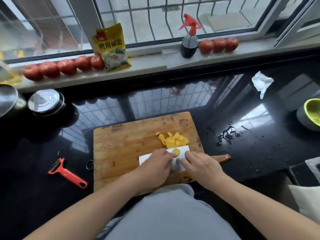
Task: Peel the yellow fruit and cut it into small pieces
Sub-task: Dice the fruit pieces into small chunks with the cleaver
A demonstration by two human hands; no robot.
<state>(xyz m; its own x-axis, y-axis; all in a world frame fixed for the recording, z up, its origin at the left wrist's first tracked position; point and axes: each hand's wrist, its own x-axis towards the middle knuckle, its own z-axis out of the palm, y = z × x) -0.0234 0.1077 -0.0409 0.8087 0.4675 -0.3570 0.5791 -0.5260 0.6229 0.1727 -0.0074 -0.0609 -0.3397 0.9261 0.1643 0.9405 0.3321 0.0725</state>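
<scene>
A pile of small yellow fruit pieces (174,140) lies at the far right of the wooden cutting board (124,144). A broad knife (182,149) lies flat on the board, its brown handle (224,158) pointing right. One yellow piece (177,151) sits on the blade. My left hand (155,163) rests on the blade, and its fingertips touch that piece. My right hand (201,164) holds the knife where blade meets handle, with fingers over the blade. Both hands hide the middle of the blade.
A red peeler (66,173) lies on the black counter left of the board. Metal bowls (45,102) stand far left. Spilled water (227,134), a crumpled tissue (262,83) and a green colander (313,112) are to the right. Tomatoes (66,66), a yellow packet (112,47) and a spray bottle (189,38) line the sill.
</scene>
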